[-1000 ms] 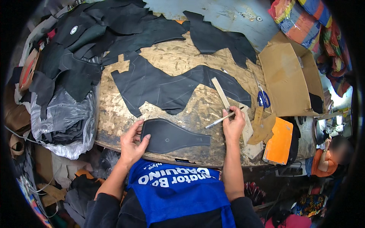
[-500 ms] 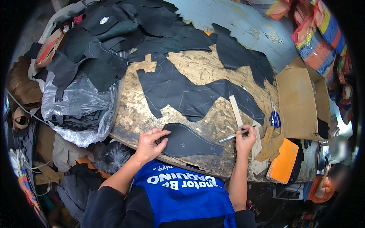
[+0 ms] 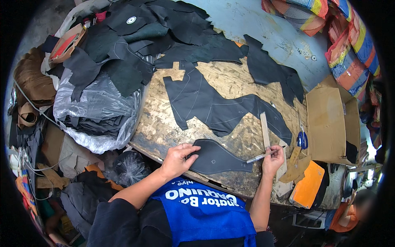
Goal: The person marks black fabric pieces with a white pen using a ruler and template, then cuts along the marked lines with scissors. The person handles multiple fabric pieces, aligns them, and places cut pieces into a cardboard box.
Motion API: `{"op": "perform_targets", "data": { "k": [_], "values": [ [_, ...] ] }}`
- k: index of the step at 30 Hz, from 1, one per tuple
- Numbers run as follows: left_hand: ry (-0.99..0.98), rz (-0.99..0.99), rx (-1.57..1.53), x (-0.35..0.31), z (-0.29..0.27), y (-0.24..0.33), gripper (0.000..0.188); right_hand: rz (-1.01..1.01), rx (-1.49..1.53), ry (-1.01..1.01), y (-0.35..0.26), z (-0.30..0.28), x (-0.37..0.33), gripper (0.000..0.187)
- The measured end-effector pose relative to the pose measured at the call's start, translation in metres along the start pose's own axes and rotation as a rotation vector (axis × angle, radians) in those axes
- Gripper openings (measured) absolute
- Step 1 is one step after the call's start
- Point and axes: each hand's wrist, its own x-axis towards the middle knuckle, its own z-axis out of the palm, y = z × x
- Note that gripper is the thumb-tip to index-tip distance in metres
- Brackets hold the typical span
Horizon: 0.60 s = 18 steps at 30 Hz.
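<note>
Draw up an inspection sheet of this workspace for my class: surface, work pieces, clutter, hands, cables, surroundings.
Surface: wooden table, worn and stained.
Job's things: curved black panel with pale outline; silver pen.
Clutter: marked black sheet, blue-handled scissors, pale strip, flat orange item, cardboard box.
Hands: left hand touches the panel's wide end, grip unclear; right hand holds the pen, pointing toward the narrow end.
Cables: pale cord at far left; purpose unclear.
Surroundings: person in orange, lower right; striped bags, upper right.
</note>
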Motion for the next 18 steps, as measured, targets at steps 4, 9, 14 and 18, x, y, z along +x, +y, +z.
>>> {"op": "perform_targets", "data": {
  "k": [4, 9, 14, 18],
  "values": [
    [-0.001, -0.018, -0.022, -0.001, 0.000, 0.002, 0.026, 0.002, 0.075, 0.020, 0.000, 0.003, 0.000, 0.017],
    [0.177, 0.136, 0.154, 0.014, -0.008, -0.002, 0.026, 0.032, 0.085, 0.038, -0.001, 0.004, -0.001, 0.017],
    [0.557, -0.306, -0.099, 0.088, -0.041, -0.041, 0.063, 0.036, 0.081, -0.013, -0.001, 0.006, -0.004, 0.016],
    [0.927, -0.468, -0.675, 0.155, -0.075, -0.075, 0.078, 0.002, 0.030, -0.015, 0.001, 0.007, -0.004, 0.015]
  ]
}}
